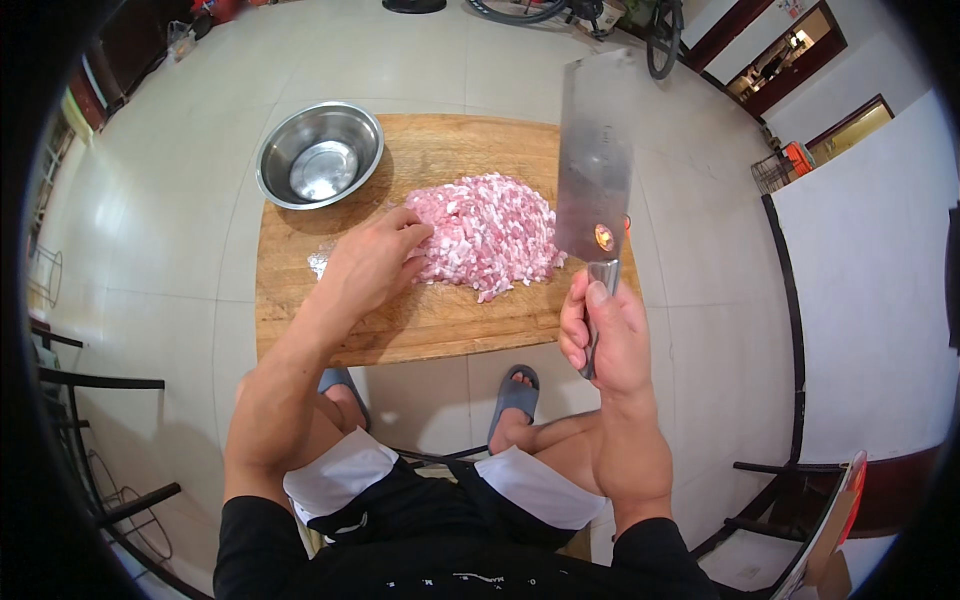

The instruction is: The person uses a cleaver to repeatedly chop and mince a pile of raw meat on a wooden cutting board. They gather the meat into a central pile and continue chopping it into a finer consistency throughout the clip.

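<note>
A heap of pink and white chopped meat (490, 235) lies on a wooden cutting board (430, 335) in front of me. My left hand (375, 255) reaches the heap's left side, its fingers curled against the meat; whether they pinch any of it is hidden. In my right hand (612, 335) I grip the handle of a cleaver (597, 150), thumb along its neck. The broad blade points up and away from me, raised at the board's right edge, apart from the meat. A steel bowl (325, 160) with nothing in it sits on the board's far left corner.
Pale floor tiles (690, 330) surround the board. My slippered feet (515, 400) are just below its near edge. A bicycle wheel (665, 40) stands far right, a white panel (870, 280) at right, and black metal legs (110, 380) at left.
</note>
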Tool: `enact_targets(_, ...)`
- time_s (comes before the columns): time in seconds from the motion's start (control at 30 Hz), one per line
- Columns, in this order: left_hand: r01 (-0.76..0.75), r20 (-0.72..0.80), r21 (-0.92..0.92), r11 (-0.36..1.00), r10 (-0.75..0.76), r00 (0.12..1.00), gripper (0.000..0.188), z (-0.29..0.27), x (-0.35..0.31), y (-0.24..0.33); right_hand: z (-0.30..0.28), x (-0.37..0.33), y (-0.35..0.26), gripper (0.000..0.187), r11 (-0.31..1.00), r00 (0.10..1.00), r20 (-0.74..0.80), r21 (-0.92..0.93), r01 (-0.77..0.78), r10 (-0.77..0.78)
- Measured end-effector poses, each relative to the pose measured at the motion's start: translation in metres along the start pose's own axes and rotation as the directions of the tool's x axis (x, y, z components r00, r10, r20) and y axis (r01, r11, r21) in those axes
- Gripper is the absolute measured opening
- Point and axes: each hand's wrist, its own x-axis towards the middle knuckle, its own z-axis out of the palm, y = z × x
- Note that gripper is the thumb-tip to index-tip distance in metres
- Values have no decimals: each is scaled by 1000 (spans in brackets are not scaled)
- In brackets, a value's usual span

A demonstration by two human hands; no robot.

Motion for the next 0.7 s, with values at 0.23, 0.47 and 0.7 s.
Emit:
enact_targets(0.23, 6, 13, -11, 1000, -6, 1000, 37, 0, 1, -1, -3, 23, 32, 30, 891, 893, -77, -69, -448, 443)
enact_targets(0.47, -11, -7, -19, 1000, 11, 1000, 38, -1, -1, -1, 9, 2, 8, 27, 985, 990, -45, -100, -140, 136)
enact_targets(0.7, -16, 4, 2, 1000, 16, 1000, 37, 0, 0, -3, 2, 21, 43, 34, 872, 882, -65, -131, -472, 467)
